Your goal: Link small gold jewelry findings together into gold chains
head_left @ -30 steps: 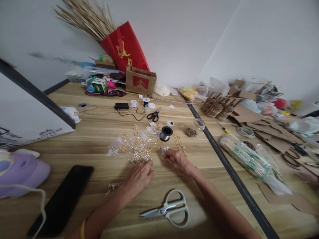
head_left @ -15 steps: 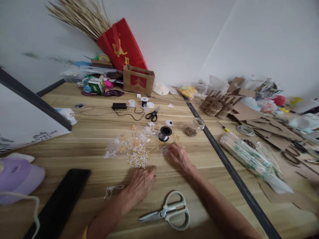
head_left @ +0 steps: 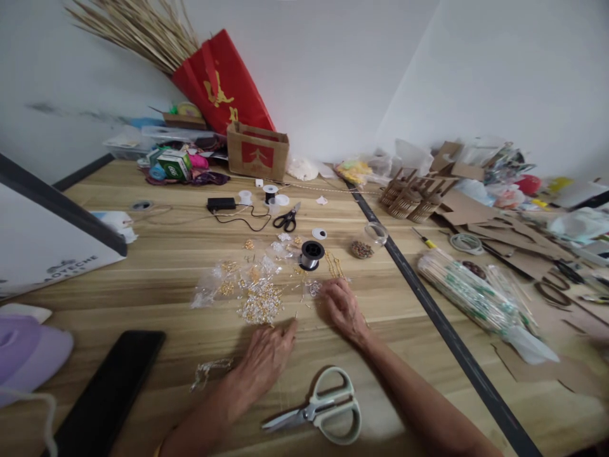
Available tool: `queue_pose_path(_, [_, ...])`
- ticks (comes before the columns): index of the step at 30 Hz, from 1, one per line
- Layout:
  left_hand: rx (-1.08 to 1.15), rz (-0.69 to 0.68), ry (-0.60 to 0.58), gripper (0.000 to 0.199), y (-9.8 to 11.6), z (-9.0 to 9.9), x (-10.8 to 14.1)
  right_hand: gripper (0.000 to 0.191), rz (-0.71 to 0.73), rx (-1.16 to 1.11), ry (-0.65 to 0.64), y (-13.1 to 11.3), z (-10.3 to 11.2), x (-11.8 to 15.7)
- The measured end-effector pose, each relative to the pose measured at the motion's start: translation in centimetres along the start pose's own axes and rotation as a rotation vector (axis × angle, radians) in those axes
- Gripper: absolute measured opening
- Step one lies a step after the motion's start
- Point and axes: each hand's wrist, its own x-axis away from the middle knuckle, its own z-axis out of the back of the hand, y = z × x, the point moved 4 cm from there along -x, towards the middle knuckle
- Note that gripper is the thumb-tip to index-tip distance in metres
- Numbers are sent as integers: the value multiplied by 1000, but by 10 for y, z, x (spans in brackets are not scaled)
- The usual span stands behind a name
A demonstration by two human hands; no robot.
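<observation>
My left hand [head_left: 266,352] rests on the table just below a pile of clear and gold beads [head_left: 261,301]. Its fingers are drawn together, and a tiny gold-coloured piece [head_left: 296,315] shows at the fingertips. Beside a small clear packet with silvery rings [head_left: 314,289] is my right hand [head_left: 342,306], fingers curled down; whatever they hold is hidden. A gold chain [head_left: 334,263] lies just beyond that hand. Above it stands a black spool of thin wire [head_left: 312,255]. Large pale-handled scissors [head_left: 328,406] lie between my forearms.
Clear plastic bags [head_left: 207,285] lie left of the beads. Black scissors [head_left: 286,219] and a black adapter [head_left: 221,204] are farther back. A jar of brown beads [head_left: 362,249] lies tipped at right, near bundled sticks [head_left: 466,298]. A dark phone-like slab [head_left: 111,387] lies front left.
My right hand has drawn back slightly toward me and to the right, away from the packet of rings. My left hand stays nearly in place. The whole view has shifted a little.
</observation>
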Motion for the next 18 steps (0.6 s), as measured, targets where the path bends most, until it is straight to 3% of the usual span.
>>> queue_pose_path(18, [-69, -49, 64, 46, -4, -11, 1, 21, 42, -27, -42, 2, -1, 1])
